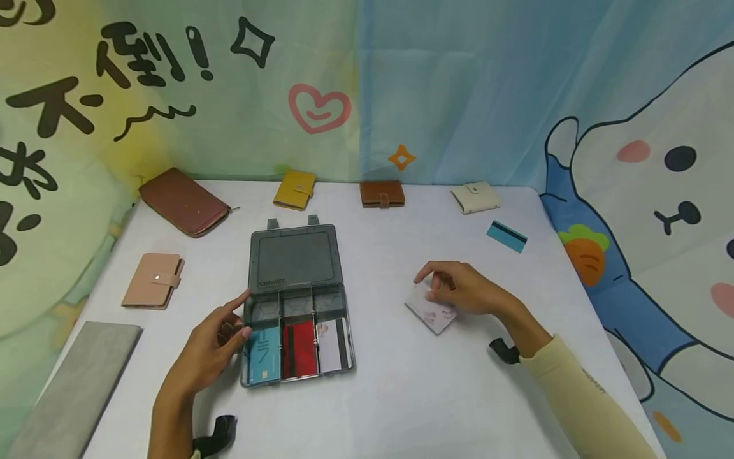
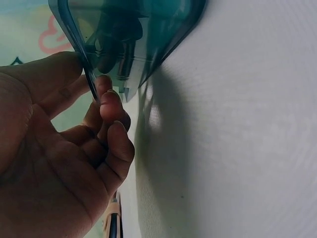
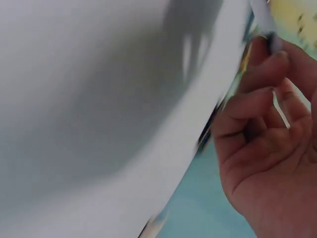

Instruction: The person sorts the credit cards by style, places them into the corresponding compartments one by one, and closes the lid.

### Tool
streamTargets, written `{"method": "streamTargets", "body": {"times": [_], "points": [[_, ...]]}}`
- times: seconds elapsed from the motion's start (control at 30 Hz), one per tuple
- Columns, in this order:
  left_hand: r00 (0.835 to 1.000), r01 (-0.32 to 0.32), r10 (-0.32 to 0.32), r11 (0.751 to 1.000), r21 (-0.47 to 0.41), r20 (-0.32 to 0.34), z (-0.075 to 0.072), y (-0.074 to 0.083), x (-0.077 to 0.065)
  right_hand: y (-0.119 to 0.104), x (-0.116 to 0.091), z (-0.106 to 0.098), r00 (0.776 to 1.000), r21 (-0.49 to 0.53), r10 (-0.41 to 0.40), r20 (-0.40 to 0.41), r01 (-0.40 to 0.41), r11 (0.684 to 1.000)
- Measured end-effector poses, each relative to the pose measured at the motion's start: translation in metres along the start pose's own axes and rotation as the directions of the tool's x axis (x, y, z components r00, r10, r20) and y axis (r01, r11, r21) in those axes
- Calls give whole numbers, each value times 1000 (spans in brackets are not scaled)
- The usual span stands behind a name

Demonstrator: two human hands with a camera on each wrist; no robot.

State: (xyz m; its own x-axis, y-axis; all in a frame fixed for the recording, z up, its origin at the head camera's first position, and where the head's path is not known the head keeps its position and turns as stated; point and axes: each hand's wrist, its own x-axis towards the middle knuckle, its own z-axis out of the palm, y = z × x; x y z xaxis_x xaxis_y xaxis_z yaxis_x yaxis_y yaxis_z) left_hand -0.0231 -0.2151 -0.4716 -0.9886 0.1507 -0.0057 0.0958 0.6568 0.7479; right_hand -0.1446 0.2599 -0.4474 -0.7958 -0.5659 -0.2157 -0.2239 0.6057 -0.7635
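Note:
A dark translucent plastic box (image 1: 295, 255) lies with its lid folded back, divided into several compartments. Its front row holds a blue card (image 1: 264, 357), a red card (image 1: 306, 349) and a white card (image 1: 329, 347) with a dark stripe. My left hand (image 1: 209, 344) grips the box's left edge between thumb and fingers; the left wrist view shows the box wall (image 2: 89, 74) between them. To the right of the box, my right hand (image 1: 467, 288) pinches a white flower-printed card (image 1: 431, 312) by its upper part. Only a sliver of that card (image 3: 262, 17) shows in the right wrist view.
Along the back are a brown zip wallet (image 1: 185, 203), a yellow wallet (image 1: 295, 190), a brown wallet (image 1: 381, 194) and a cream wallet (image 1: 475, 197). A pink wallet (image 1: 152, 280) and a grey flat slab (image 1: 83, 389) lie left. A blue striped card (image 1: 507, 236) lies right.

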Motion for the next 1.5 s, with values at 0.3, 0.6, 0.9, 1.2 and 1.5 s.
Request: {"method": "streamTargets", "body": {"times": [0.3,0.6,0.9,1.2,1.5], "points": [[1000,14,-14,1000,0,-3,2,0,0,-73,29,79,996,263,-68,-55,80,961],[1000,28,-28,1000,-3,-3,2,1,0,-99,43,126,984,-39,-141,-111,137,990],[1000,15,-15,1000,-2,-6,2,-1,0,-59,51,78,981,27,-91,-169,97,995],[1000,10,-10,1000,-10,-3,0,0,-1,28,37,-25,924,51,121,-363,-110,993],[1000,7,-7,1000,-13,-5,1,0,-1,100,11,-90,773,6,313,-552,-372,928]]}}
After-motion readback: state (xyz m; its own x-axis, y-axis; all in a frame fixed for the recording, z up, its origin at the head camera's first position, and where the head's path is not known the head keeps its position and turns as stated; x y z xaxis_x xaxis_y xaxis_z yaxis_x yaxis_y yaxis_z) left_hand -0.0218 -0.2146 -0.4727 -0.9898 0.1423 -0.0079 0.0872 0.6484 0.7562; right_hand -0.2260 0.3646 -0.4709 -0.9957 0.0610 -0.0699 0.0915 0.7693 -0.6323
